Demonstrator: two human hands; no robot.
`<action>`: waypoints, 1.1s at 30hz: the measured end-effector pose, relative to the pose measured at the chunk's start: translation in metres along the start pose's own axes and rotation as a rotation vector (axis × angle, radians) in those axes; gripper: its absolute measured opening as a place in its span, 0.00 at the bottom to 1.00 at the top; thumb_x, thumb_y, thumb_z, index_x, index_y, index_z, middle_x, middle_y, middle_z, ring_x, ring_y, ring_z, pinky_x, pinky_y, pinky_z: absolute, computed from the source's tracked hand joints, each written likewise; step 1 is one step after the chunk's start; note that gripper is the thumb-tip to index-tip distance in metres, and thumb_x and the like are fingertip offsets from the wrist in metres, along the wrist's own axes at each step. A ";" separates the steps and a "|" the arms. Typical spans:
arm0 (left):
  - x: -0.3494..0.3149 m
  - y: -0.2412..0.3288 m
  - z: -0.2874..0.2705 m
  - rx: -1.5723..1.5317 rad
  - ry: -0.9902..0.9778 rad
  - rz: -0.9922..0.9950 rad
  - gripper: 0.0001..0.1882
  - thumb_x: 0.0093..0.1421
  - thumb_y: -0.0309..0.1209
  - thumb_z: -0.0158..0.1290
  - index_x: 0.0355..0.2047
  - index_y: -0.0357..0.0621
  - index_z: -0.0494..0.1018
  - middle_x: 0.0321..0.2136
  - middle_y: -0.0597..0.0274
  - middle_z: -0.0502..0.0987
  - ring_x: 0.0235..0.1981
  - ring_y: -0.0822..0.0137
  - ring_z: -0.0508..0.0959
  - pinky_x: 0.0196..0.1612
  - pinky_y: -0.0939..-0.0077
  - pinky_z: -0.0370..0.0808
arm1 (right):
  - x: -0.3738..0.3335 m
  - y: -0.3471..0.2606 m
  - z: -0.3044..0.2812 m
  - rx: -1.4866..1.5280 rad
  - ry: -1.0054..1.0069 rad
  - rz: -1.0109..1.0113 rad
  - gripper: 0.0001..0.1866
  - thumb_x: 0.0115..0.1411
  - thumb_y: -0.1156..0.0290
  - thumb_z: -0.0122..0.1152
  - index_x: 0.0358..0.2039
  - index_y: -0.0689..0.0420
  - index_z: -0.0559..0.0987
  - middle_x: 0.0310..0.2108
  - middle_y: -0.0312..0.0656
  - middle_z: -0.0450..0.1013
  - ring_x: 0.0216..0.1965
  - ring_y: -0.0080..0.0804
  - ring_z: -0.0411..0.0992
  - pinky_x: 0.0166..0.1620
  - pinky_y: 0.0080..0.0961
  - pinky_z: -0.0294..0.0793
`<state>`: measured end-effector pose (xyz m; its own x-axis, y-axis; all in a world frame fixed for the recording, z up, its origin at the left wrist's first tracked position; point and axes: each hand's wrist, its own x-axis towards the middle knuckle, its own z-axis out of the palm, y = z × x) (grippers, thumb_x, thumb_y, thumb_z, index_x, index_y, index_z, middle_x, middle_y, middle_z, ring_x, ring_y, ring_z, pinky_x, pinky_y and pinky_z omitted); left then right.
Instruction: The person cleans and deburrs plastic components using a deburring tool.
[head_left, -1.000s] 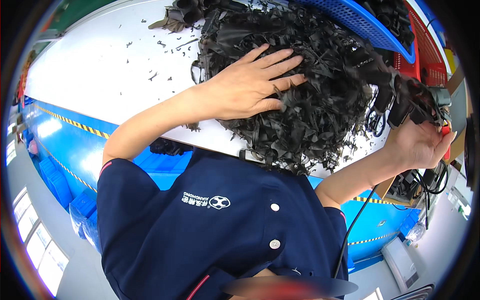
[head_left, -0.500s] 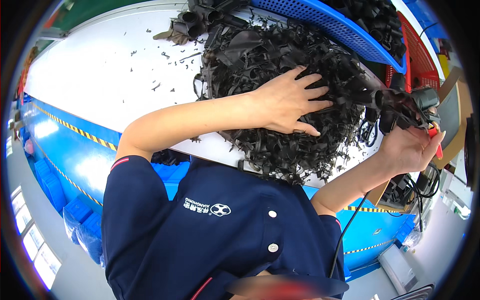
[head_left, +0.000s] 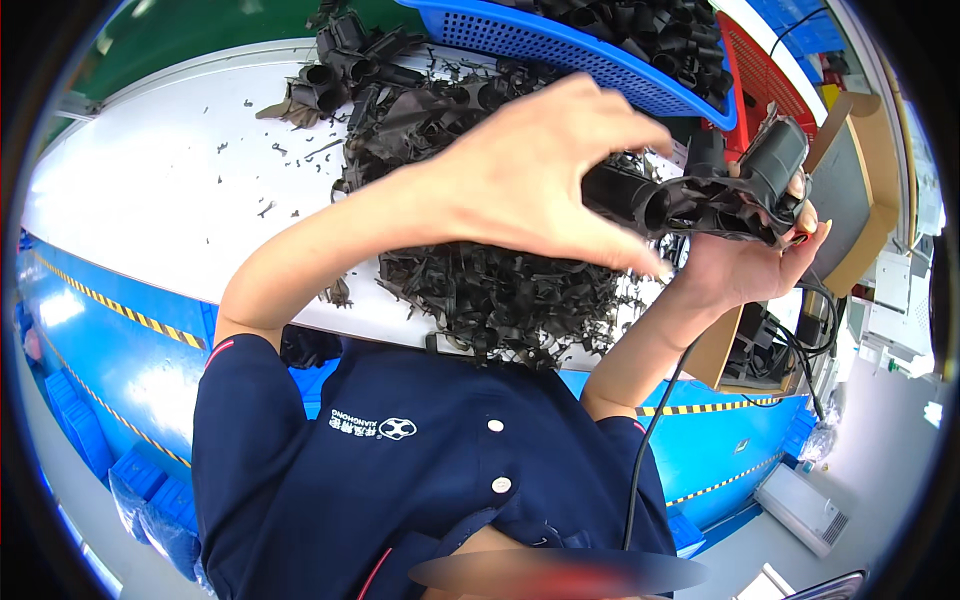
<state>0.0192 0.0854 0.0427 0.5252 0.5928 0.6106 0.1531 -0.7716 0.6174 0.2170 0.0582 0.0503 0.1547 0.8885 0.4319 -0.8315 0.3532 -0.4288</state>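
Since a moment ago my left hand (head_left: 540, 175) has lifted off the heap of black plastic trimmings (head_left: 500, 290) and come up to meet my right. Its fingers now curl closed around one tube end of a black moulded part (head_left: 690, 195), steadying it. My right hand (head_left: 750, 260) cups the part's other end from below, fingers wrapped about it, keeping it raised above the white table (head_left: 150, 200) for close work. A blue basket (head_left: 580, 50) of similar parts sits just behind.

White table (head_left: 150, 190) under black plastic scraps (head_left: 500, 295) (loose bits scattered), blue basket (head_left: 570, 50).
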 end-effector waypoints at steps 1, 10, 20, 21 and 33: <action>-0.004 0.000 0.011 -0.048 -0.025 -0.043 0.31 0.36 0.40 0.63 0.41 0.41 0.69 0.36 0.57 0.71 0.37 0.61 0.70 0.41 0.73 0.67 | -0.001 0.001 0.003 -0.002 -0.001 -0.002 0.15 0.60 0.59 0.41 0.22 0.49 0.72 0.35 0.39 0.65 0.46 0.40 0.63 0.49 0.44 0.62; -0.007 0.002 -0.011 -0.640 0.024 -0.421 0.15 0.43 0.25 0.60 0.33 0.36 0.73 0.26 0.68 0.73 0.27 0.80 0.69 0.31 0.88 0.66 | -0.005 -0.008 0.000 -0.384 0.146 -0.192 0.14 0.58 0.60 0.44 0.21 0.52 0.71 0.30 0.44 0.66 0.39 0.37 0.65 0.45 0.35 0.64; -0.008 0.006 -0.037 -0.606 0.076 -0.429 0.15 0.44 0.20 0.59 0.34 0.37 0.72 0.33 0.62 0.74 0.31 0.75 0.74 0.35 0.87 0.72 | -0.030 -0.007 -0.027 -1.209 -0.141 -0.306 0.10 0.48 0.72 0.50 0.21 0.68 0.73 0.16 0.47 0.70 0.33 0.41 0.65 0.43 0.35 0.61; -0.012 -0.001 -0.030 -0.678 0.117 -0.345 0.16 0.44 0.20 0.59 0.36 0.36 0.71 0.33 0.60 0.74 0.34 0.72 0.75 0.37 0.83 0.73 | -0.035 -0.004 -0.027 -1.189 -0.171 -0.291 0.11 0.47 0.70 0.53 0.20 0.67 0.74 0.16 0.47 0.71 0.32 0.40 0.65 0.39 0.33 0.64; -0.027 0.009 -0.016 -0.993 0.240 -0.355 0.22 0.44 0.22 0.58 0.40 0.33 0.66 0.32 0.52 0.73 0.36 0.64 0.74 0.39 0.73 0.73 | -0.053 0.028 -0.022 -1.121 -0.248 -0.048 0.10 0.45 0.69 0.55 0.18 0.64 0.76 0.16 0.43 0.71 0.29 0.35 0.66 0.32 0.28 0.65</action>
<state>-0.0073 0.0657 0.0396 0.3903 0.8586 0.3324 -0.5394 -0.0794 0.8383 0.1971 0.0272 -0.0018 -0.0392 0.8289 0.5580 0.1336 0.5578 -0.8191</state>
